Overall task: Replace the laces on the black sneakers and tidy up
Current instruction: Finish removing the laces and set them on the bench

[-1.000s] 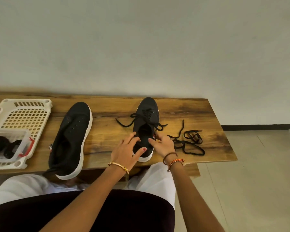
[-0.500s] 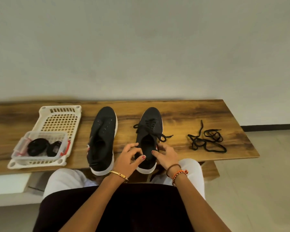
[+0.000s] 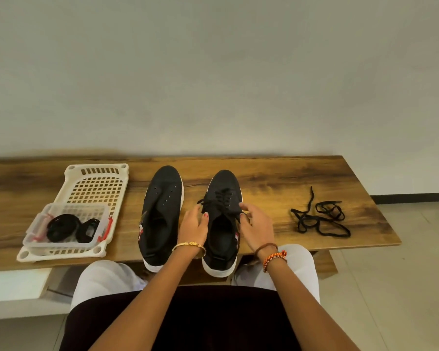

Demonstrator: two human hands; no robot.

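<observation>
Black sneakers: two canvas low-tops with white soles stand side by side on the wooden bench (image 3: pixel 276 178), toes to the wall, heels hanging slightly over the near edge.
Laced sneaker (image 3: pixel 222 224): the one on the right; its black lace (image 3: pixel 222 198) crosses the eyelets, loose ends trailing to either side.
Unlaced sneaker (image 3: pixel 160 216): bare eyelets, just beside the other, apart from both hands.
Left hand (image 3: pixel 194 228): at the shoe's left collar, fingertips curled in on the lace end there, I'd say pinching it.
Right hand (image 3: pixel 255 224): at the right collar, finger and thumb closed on the other lace end.
Loose lace (image 3: pixel 319 219): tangled heap well to the right on the bench.
Clear box (image 3: pixel 66 228): holds coiled black laces, sitting in the white basket (image 3: pixel 96 186) at the left.
Handling: lace looks soft, limp and light, likely to snag; best taken at the stiff tips. The shoe seems light with a floppy upper, so steady it by the collar or sole.
</observation>
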